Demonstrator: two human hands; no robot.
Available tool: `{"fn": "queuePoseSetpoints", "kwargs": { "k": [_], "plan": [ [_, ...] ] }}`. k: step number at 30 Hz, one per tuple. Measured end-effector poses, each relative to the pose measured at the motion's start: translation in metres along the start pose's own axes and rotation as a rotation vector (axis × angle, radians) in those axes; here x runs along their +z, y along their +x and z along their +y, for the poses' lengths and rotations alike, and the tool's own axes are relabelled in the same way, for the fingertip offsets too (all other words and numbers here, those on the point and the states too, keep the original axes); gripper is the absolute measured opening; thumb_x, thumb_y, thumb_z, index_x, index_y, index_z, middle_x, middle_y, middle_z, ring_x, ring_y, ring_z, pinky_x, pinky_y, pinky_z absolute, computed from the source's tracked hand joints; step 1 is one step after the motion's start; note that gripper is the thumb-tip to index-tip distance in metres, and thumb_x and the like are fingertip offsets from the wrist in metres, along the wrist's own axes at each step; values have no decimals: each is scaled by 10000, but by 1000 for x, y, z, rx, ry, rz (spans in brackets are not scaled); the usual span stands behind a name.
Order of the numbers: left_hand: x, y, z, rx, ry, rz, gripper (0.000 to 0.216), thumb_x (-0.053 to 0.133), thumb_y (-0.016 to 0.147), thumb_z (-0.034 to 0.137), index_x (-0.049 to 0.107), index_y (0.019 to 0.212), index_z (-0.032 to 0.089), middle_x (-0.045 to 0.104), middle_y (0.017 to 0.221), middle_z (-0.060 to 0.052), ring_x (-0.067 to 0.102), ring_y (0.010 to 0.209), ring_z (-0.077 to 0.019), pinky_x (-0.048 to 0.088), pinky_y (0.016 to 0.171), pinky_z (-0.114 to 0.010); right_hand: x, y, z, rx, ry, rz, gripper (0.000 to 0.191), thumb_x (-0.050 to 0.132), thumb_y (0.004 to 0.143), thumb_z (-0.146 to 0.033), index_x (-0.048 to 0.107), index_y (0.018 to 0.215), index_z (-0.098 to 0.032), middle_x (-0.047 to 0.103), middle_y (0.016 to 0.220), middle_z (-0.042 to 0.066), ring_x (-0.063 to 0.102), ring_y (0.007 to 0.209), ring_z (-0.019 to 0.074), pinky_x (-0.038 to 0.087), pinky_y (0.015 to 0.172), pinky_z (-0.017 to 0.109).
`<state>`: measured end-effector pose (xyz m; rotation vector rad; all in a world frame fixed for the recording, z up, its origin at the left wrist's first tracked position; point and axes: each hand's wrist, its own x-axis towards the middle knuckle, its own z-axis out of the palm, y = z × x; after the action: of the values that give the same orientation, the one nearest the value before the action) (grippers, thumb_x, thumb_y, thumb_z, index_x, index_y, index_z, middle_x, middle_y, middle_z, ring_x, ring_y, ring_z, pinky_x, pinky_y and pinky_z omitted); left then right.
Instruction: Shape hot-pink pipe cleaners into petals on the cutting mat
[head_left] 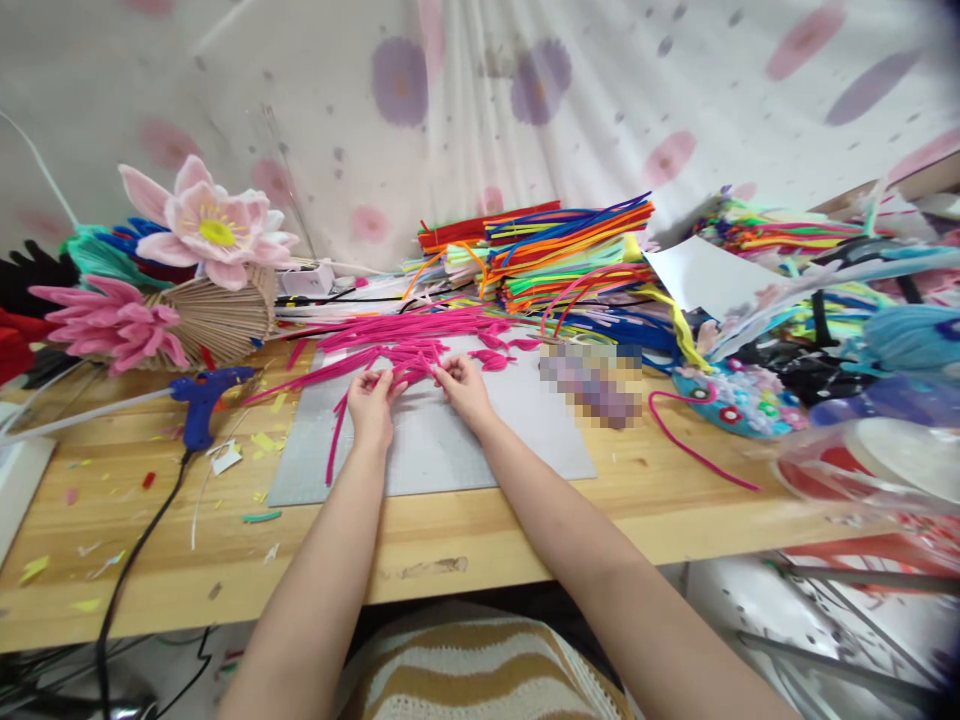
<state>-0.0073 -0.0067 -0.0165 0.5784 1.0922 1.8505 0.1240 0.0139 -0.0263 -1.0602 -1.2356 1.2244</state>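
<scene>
Above a grey board (480, 460), my left hand (373, 405) and my right hand (463, 388) face each other, fingers pinched on a magenta pipe cleaner (414, 371). The exact grip is partly hidden by the fingers and by more pink stems behind. A pile of magenta pipe cleaners (420, 322) lies just beyond my hands. Several bent magenta petal shapes (491, 358) rest on the board to the right of my right hand. One loose magenta stem (335, 445) lies left of my left hand.
A blue glue gun (202, 405) with its black cord lies at left, near pipe-cleaner flowers (214, 232). Bundles of coloured pipe cleaners (570, 255) are stacked at the back. A pixelated object (592, 385), a curved pink stem (701, 455) and plastic-wrapped items (877, 460) sit at right.
</scene>
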Motion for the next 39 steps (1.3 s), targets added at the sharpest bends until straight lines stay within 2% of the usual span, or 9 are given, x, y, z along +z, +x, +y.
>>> {"fn": "queuePoseSetpoints", "kwargs": {
  "k": [3,6,12,17,21,24,29,34,39],
  "plan": [
    [-5,1,-1,72,25,20,420,748,517,276,393,720,183,533,695,51,642,666,-130,528,588,-252,2,-3,2,-82,-97,-28,217,569,699,-367,436,735,-199,513,601,-41,452,490,80,338,480,211],
    [-6,1,-2,110,88,-20,398,733,545,298,404,735,182,512,738,42,629,691,-120,535,606,-262,2,-5,3,-152,-186,-16,174,569,700,-308,451,765,-198,504,615,-43,474,531,90,363,526,222],
    [-5,-2,-8,136,250,-165,269,680,597,226,515,804,174,545,791,6,572,712,-95,522,650,-250,0,-4,6,-138,-277,-59,205,571,715,-296,516,884,-194,560,658,-29,507,566,109,394,583,246],
    [-5,-2,-11,180,413,-228,285,655,604,156,559,871,176,573,787,-3,575,707,-98,494,672,-231,2,-5,6,-153,-283,-121,240,576,714,-284,548,934,-194,585,712,-16,527,619,114,418,632,253],
    [-4,-3,-10,170,417,-226,213,619,650,212,544,846,169,572,776,-8,574,661,-106,500,614,-246,1,-5,0,-232,-276,15,213,543,726,-270,556,922,-187,580,759,5,526,689,124,426,687,265],
    [-4,-5,-10,146,438,-239,173,596,659,209,544,818,165,562,729,-3,567,636,-110,496,569,-244,-1,-3,-4,-215,-183,110,162,529,722,-291,566,832,-177,589,766,20,536,714,134,435,706,277],
    [-6,-7,-14,175,546,-248,107,562,680,205,550,781,172,557,716,-7,547,625,-116,468,516,-228,-2,-1,-3,-173,-42,121,166,554,699,-330,575,737,-170,602,740,19,554,708,136,441,682,272],
    [-11,-4,-20,313,683,-261,77,543,673,142,522,729,191,548,750,-8,552,724,-129,476,652,-256,-3,0,0,-149,-38,145,189,554,706,-360,574,732,-174,583,693,11,542,667,132,430,591,249],
    [-11,-5,-20,338,738,-275,113,526,679,121,506,755,203,538,743,5,542,721,-128,462,689,-266,-2,-2,-2,-217,-96,92,199,567,709,-374,585,721,-177,589,721,18,550,694,128,435,604,242]
  ]
}}
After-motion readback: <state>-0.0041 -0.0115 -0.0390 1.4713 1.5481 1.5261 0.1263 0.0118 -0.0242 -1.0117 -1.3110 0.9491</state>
